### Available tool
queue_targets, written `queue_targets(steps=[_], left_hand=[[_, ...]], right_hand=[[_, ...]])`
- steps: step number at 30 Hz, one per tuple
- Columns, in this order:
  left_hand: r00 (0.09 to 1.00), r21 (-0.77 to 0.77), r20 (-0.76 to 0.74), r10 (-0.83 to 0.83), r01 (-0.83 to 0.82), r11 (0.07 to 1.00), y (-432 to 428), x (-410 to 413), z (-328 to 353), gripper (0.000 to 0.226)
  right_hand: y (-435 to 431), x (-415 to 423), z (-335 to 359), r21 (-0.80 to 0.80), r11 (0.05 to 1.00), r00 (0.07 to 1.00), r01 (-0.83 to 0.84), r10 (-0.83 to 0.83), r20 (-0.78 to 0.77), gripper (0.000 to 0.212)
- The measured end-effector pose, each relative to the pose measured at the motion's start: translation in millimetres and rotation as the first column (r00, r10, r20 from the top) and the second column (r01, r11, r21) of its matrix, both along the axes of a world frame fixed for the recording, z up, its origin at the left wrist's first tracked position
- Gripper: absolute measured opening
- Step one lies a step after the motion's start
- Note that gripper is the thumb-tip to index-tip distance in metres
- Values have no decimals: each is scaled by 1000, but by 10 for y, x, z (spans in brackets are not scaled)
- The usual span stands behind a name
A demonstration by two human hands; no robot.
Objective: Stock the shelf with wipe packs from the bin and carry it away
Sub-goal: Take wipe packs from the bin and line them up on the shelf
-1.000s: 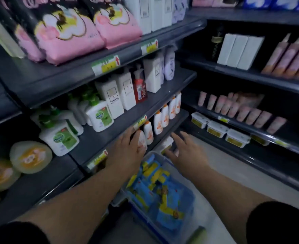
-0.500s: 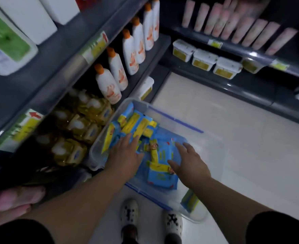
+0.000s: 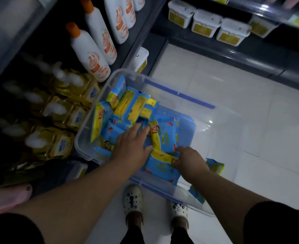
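Bin: the clear plastic bin point(image 3: 178, 94) stands on the pale tiled floor point(image 3: 215, 76) at twelve o'clock from the person's white clogs point(image 3: 132, 199). It sits tight against the dark metal shelving point(image 3: 143, 37) at its nine o'clock, I'd judge for short reaches.
Packs: blue-and-yellow wipe packs point(image 3: 132, 106) lie heaped inside.
Left hand: the left hand point(image 3: 131, 147) lies flat on the heap, fingers straight, probably steadying it.
Right hand: the right hand point(image 3: 190, 159), at the bin's five o'clock, curls its fingers round the nearest wipe pack point(image 3: 161, 166), seemingly to lift it.
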State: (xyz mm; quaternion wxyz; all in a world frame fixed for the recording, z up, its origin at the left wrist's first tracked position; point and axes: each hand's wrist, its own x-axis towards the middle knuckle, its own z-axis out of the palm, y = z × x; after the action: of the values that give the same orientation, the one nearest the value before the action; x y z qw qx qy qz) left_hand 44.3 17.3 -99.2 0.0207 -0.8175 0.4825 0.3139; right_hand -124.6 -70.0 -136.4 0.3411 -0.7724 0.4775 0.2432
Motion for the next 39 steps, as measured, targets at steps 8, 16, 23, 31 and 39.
queue_targets(steps=[8, 16, 23, 31, 39], left_hand=[[1000, -31, 14, 7, -7, 999, -68, -37, -25, 62], [1000, -11, 23, 6, -6, 1000, 23, -124, -86, 62], [992, -134, -34, 123, -126, 983, -26, -153, -19, 60], [803, -129, -418, 426, -516, 847, -158, -131, -101, 75], [770, -302, -416, 484, -619, 725, -131, 172, -140, 53]], right_hand=[[29, 201, -83, -39, 990, 988, -138, 140, 61, 57], [130, 113, -173, -111, 952, 958, -285, 286, -9, 53], [-92, 117, 30, 308, 855, 785, 418, -510, 351, 49], [-80, 374, 100, 801, 337, 356, 495, -919, 167, 19], [-150, 385, -283, -36, 917, 860, 398, -359, 363, 75]])
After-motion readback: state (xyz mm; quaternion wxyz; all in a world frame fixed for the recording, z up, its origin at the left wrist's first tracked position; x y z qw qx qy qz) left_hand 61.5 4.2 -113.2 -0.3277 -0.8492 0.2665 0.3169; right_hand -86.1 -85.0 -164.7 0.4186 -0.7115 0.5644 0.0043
